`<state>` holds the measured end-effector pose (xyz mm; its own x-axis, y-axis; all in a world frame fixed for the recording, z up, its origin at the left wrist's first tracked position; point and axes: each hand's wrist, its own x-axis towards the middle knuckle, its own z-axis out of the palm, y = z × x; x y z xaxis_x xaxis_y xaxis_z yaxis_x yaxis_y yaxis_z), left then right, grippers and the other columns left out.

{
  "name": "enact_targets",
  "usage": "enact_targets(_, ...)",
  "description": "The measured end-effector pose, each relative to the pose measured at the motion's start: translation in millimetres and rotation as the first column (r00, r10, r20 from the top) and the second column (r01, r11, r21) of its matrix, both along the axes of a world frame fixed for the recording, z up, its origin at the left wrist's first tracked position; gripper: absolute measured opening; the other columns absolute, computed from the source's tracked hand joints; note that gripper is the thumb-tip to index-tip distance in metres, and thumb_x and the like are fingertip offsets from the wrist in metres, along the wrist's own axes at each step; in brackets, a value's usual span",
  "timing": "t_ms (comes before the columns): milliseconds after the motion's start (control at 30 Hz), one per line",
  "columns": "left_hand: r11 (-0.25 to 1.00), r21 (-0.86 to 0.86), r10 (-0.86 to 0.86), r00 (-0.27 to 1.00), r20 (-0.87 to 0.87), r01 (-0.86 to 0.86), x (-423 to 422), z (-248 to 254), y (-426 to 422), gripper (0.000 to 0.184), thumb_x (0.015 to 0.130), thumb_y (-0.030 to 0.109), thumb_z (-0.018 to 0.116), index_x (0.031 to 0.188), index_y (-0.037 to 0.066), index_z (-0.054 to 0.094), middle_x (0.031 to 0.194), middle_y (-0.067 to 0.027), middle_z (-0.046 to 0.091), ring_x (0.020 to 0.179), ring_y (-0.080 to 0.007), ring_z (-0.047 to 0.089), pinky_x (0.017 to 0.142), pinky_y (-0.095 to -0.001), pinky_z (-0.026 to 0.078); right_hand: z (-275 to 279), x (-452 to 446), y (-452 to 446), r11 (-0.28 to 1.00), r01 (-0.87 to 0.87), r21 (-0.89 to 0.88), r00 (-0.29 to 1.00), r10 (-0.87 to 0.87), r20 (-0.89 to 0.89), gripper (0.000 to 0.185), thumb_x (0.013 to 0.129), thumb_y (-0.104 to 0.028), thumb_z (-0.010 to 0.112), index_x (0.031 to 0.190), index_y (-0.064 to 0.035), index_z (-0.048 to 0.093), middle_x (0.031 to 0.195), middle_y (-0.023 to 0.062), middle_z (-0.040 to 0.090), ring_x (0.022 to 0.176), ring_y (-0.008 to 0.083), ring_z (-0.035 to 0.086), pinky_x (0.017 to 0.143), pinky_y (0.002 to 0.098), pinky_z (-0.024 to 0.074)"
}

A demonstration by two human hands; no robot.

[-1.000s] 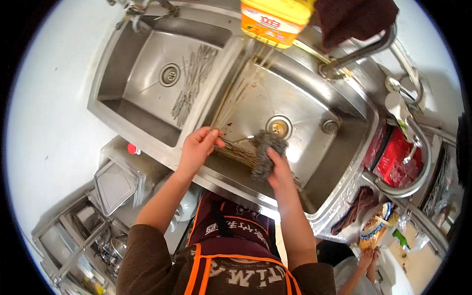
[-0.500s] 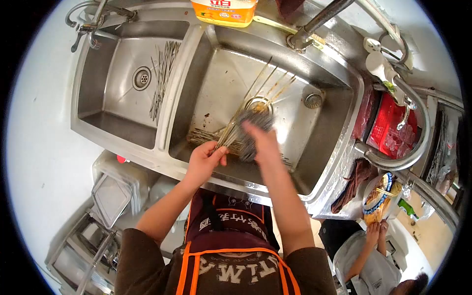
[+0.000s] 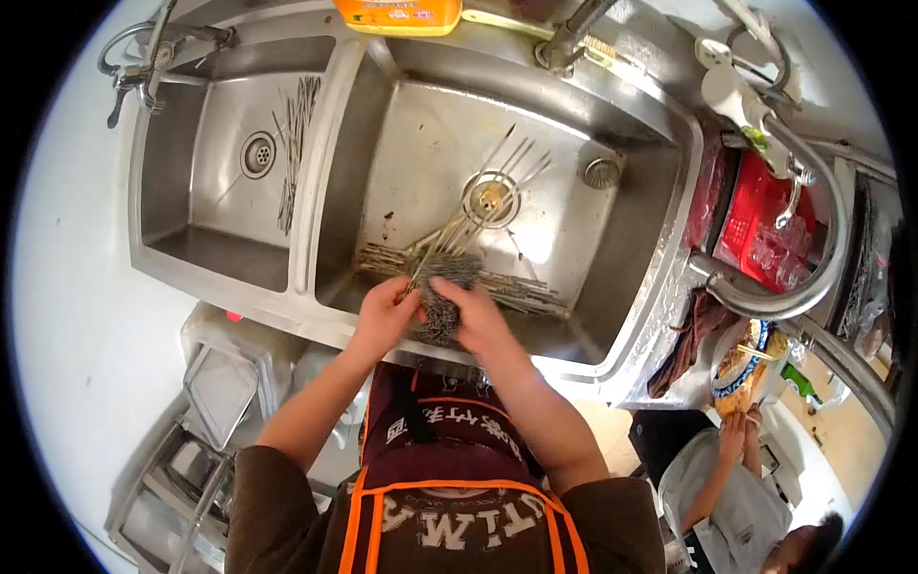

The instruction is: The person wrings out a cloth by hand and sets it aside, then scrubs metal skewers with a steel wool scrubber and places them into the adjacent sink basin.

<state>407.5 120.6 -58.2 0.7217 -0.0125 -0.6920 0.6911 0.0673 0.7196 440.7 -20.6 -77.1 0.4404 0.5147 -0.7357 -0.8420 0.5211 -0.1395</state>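
My left hand (image 3: 387, 308) closed on a bundle of thin sticks (image 3: 463, 226), my right hand (image 3: 481, 318) gripping a grey scouring pad (image 3: 446, 295) against them, their tips fanning over the drain (image 3: 490, 198) in the larger basin (image 3: 626, 253).

plain white wall (image 3: 67, 249) all down the left side, and more pale wall (image 3: 856, 91) up in the top right. a big stainless double sink (image 3: 308, 191) pretty much fills the middle, with a metal rack (image 3: 203, 505) low on the left. the floor (image 3: 612, 435) is kinda tan, just a bit showing past the sink. light's bright, leaving a white glare on the bigger basin's bottom, can't tell the source tho.
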Motion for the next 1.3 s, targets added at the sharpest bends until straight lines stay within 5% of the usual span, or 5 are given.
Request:
enact_targets(367, 0.994, 0.007, -0.112, 0.991, -0.071, 0.113, -8.5, 21.6, -2.2, 0.018, 0.088, 0.019, 0.051, 0.078, 0.005, 0.056, 0.057, 0.0029, 0.05, 0.048, -0.0025, 0.037, 0.044, -0.0177, 0.027, -41.1, 128.3, -105.7, 0.577, 0.283, -0.766, 0.957, -0.118, 0.265, 0.073, 0.069, -0.031, 0.073, 0.121, 0.0078, 0.039, 0.114, 0.0202, 0.052, 0.105, 0.0279, 0.052, 0.095, 0.0406, 0.0353)
enact_targets(733, 0.998, 0.025, -0.052, 0.998, -0.018, 0.053, 2.1, -0.7, -4.9, 0.017, 0.088, 0.018, 0.05, 0.077, 0.007, 0.055, 0.058, 0.0026, 0.051, 0.047, -0.0019, 0.034, 0.043, -0.0179, 0.025, -3.3, -3.8, -10.3, 0.996, -0.079, -0.036, 0.997, 0.078, -0.022, 0.042, 0.076, -0.004, 0.064, 0.114, -0.0001, 0.046, 0.11, 0.0132, 0.054, 0.101, 0.0209, 0.053, 0.081, 0.036, 0.0452)
enact_targets(900, 0.999, 0.013, -0.03, 0.999, -0.019, 0.03, 1.7, 11.9, -12.1, 0.018, 0.088, 0.018, 0.05, 0.077, 0.006, 0.055, 0.057, 0.0028, 0.05, 0.048, -0.0021, 0.035, 0.044, -0.0174, 0.025, 17.1, 38.9, -21.9, 0.685, -0.124, -0.718, 0.957, 0.274, 0.097, 0.061, 0.068, -0.025, 0.073, 0.117, 0.0012, 0.046, 0.114, 0.0201, 0.051, 0.109, 0.0285, 0.047, 0.087, 0.0458, 0.0397)
enact_targets(1200, 0.999, -0.007, -0.051, 0.985, -0.166, 0.051, 3.0, 16.5, -0.7, 0.019, 0.088, 0.021, 0.051, 0.078, 0.005, 0.056, 0.056, 0.0022, 0.049, 0.046, -0.0027, 0.035, 0.043, -0.0178, 0.026, -58.2, 100.0, -124.1, 0.671, 0.564, -0.481, 0.825, -0.429, 0.369, 0.062, 0.075, -0.03, 0.068, 0.121, 0.0022, 0.043, 0.127, 0.0193, 0.043, 0.118, 0.0286, 0.04, 0.1, 0.0383, 0.0293)
enact_targets(1300, 0.999, -0.019, -0.046, 0.991, -0.128, 0.044, 8.7, 9.0, -4.7, 0.019, 0.088, 0.02, 0.051, 0.079, 0.004, 0.055, 0.056, 0.0023, 0.049, 0.046, -0.0025, 0.034, 0.043, -0.0179, 0.025, -27.7, 25.2, -61.3, 0.9, 0.038, -0.434, 0.999, -0.048, -0.012, 0.067, 0.075, -0.033, 0.066, 0.127, -0.0003, 0.039, 0.132, 0.0171, 0.038, 0.125, 0.0222, 0.031, 0.103, 0.0376, 0.021)
